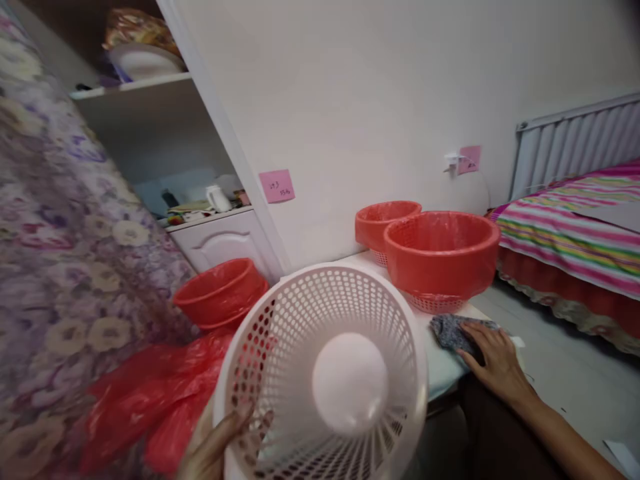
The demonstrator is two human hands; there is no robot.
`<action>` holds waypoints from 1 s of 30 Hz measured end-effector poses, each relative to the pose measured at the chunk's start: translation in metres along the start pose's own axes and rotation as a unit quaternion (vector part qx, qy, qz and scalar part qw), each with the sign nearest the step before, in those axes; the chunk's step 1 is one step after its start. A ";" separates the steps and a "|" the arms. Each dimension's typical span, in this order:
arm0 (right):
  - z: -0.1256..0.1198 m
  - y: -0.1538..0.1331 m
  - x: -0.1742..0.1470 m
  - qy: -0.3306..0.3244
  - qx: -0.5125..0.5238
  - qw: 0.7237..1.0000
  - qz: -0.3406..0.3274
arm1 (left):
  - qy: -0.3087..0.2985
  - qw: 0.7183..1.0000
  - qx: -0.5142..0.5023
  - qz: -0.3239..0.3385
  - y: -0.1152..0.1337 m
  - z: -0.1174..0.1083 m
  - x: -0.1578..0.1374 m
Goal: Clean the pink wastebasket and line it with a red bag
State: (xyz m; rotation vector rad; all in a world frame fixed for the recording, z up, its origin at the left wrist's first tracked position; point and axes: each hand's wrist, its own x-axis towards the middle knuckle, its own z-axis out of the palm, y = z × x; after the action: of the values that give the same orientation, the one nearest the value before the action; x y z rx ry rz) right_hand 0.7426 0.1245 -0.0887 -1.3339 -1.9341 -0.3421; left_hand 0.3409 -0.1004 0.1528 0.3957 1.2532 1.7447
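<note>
A white plastic colander basket (350, 383) with a slotted wall is tilted so that its inside faces me. My left hand (213, 443) grips its left rim, the thumb on the inner side and the other fingers mostly hidden behind the wall. At the table's right edge my right hand (495, 360) is closed on a speckled grey cloth (453, 333), which lies against the tabletop. Just behind the cloth stands a large red plastic basket (443, 267) with a perforated lower part. A second red basket (385, 230) is partly hidden behind it.
More red basins (220, 287) sit at the left, above crumpled red plastic bags (155, 393). A floral curtain (65, 267) hangs on the left beside open shelves (135, 83). A bed with a striped cover (575, 227) stands on the right.
</note>
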 end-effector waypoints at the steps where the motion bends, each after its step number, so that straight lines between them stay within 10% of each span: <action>1: 0.001 0.001 0.000 0.006 -0.002 1.000 -0.002 | -0.020 1.000 -0.013 0.007 0.000 0.008 0.002; 14: 0.005 0.013 -0.006 0.013 0.001 0.999 -0.029 | -0.101 0.990 -0.047 0.082 0.005 0.062 0.041; 23: -0.027 -0.024 -0.030 0.045 0.182 0.981 -0.056 | -0.118 0.989 -0.040 0.078 -0.011 0.035 0.040; 26: -0.034 -0.057 -0.060 -0.019 0.236 0.966 -0.102 | -0.067 0.995 -0.047 0.062 -0.022 0.003 0.038; 30: -0.016 -0.117 -0.096 -0.300 0.342 0.889 -0.057 | -0.017 0.996 -0.080 0.024 -0.049 -0.055 0.037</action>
State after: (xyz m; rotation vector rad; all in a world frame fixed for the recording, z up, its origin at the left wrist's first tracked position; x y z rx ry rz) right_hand 0.6630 -0.0005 -0.1233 -0.8914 -2.3081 0.7375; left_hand 0.3074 -0.0993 0.0777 0.3618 1.0787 1.8575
